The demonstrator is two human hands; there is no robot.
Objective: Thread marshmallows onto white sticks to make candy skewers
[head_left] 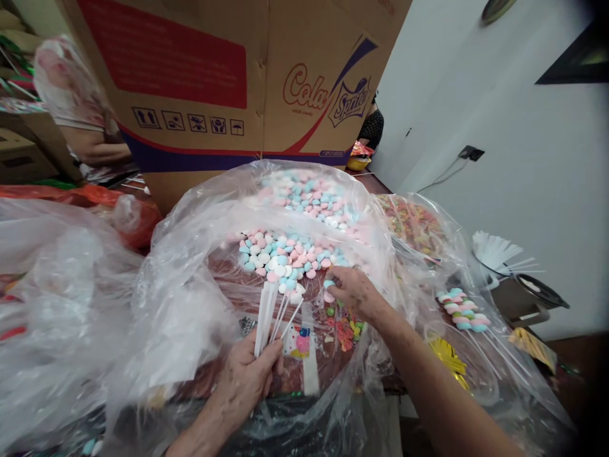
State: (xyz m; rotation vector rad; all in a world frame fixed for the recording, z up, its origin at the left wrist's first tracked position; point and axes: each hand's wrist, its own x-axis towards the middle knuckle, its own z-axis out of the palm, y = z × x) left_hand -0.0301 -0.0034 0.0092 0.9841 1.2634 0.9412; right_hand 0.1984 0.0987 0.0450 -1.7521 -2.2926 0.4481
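Pastel candies (295, 255) lay heaped before a tall carton (238, 82), partly under a clear plastic bag (190, 235). The left hand (250, 371) clasped a fan of white sticks (266, 320); the right hand (358, 295) curled at the pile's edge, whether gripping a candy I could not tell. A slack left grasp could splay the sticks, and the right hand, catching the bag, could scatter the small ring sweets (343, 336)

The red-brown table (379, 185) carries a clear plastic bag (183, 238) of pink, blue and white sweets (295, 257) — a tall cardboard box (266, 130) behind it, an orange-red bag (143, 223) to the left.
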